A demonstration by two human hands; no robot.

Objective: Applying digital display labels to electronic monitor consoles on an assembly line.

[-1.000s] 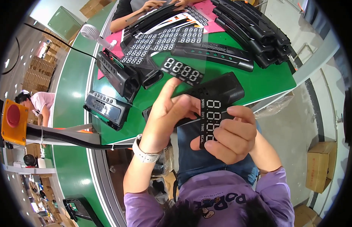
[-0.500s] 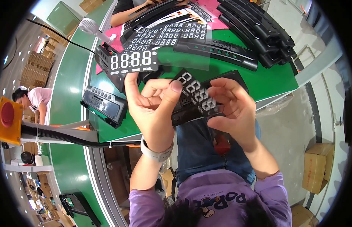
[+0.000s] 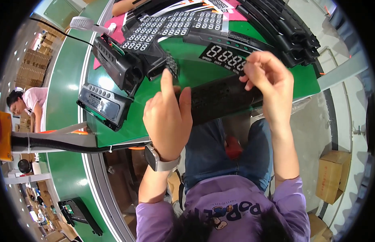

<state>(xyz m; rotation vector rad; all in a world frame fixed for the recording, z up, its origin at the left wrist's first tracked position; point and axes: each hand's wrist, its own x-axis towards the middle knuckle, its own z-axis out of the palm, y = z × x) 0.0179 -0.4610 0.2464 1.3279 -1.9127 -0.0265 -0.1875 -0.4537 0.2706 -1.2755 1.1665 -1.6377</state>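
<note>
My right hand (image 3: 272, 86) pinches the right end of a black display sticker (image 3: 223, 56) with white segment digits. It holds the sticker above a black plastic housing (image 3: 223, 99) at the table's front edge. On the raised index fingertip of my left hand (image 3: 167, 121) hangs a second display sticker (image 3: 171, 66), seen nearly edge-on. That hand's thumb stands apart, beside the housing's left end; its other fingers are curled and partly hidden. Sheets of similar stickers (image 3: 177, 26) lie farther back.
A grey-fronted console panel (image 3: 102, 103) lies at left, with another black housing (image 3: 119, 64) behind it. Long black housings (image 3: 280, 28) are stacked at back right. A white fan (image 3: 82, 23) stands back left. Another person's arm (image 3: 123, 7) rests at the far edge.
My hands have moved apart. The right hand has carried its sticker up and right, away from the left thumb. My left hand has turned, swinging the fingertip sticker edge-on.
</note>
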